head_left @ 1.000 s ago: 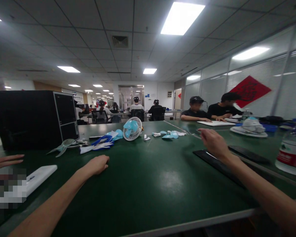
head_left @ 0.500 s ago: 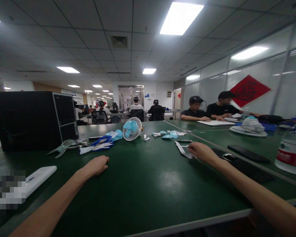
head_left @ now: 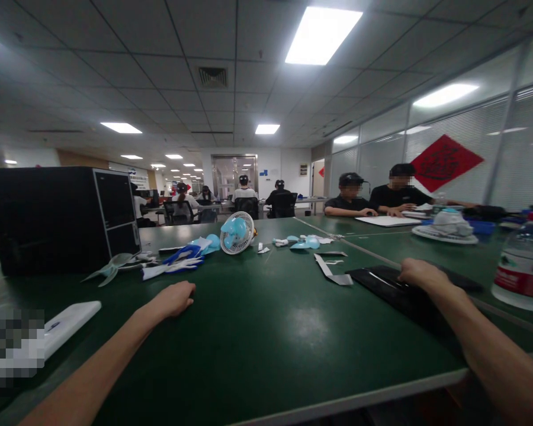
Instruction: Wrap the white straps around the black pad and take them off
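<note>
My left hand point(head_left: 176, 297) rests on the green table with its fingers curled in, and nothing shows in it. Beyond it lie blue-and-white gloves point(head_left: 177, 261). To the right, my right hand point(head_left: 421, 273) has its fingers closed at a flat black item point(head_left: 382, 285) with a thin bright streak along it. Its fingertips are partly hidden, so what they grip does not show. Just left of that black item lies a bent silver-white strip point(head_left: 331, 271), apart from both hands. A small fan point(head_left: 237, 233) with light-blue blades and a white grille leans farther back.
A black computer case point(head_left: 57, 219) stands at left, near clear blades point(head_left: 111, 269) and a white object point(head_left: 73, 319). Light-blue and white parts point(head_left: 304, 241) lie behind. At right are a water bottle point(head_left: 524, 266) and a white grille point(head_left: 444, 234). Two people sit at the far right.
My right hand has let go of the silver-white strip and moved right, over the flat black item. More of that black item shows now. The left hand stays in place.
</note>
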The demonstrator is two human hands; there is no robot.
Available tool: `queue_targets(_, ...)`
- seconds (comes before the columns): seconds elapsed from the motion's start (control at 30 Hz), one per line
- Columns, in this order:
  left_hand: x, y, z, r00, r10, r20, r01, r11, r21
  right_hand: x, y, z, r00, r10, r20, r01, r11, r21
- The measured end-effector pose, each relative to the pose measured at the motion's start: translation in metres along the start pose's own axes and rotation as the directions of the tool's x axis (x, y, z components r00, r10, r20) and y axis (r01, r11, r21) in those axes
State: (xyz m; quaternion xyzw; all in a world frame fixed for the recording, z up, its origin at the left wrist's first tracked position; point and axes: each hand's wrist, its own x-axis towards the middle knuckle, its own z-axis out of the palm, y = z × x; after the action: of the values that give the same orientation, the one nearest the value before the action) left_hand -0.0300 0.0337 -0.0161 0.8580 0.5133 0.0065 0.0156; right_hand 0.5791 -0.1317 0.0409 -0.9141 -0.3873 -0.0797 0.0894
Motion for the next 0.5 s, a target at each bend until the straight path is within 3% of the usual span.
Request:
queue_targets(0.2,-0.005,0.004,-0.005,1.0,-0.001,0.009,0.001,1.0,-0.006,0.004,0.008,-0.001,0.99,0.066,0.124,-0.06,0.997,-0.046)
queue_targets(0.5,-0.006,0.003,-0.005,1.0,0.016,0.009,-0.016,1.0,-0.014,0.021,0.02,0.008,0.995,0.064,0.081,-0.062,0.998,-0.029)
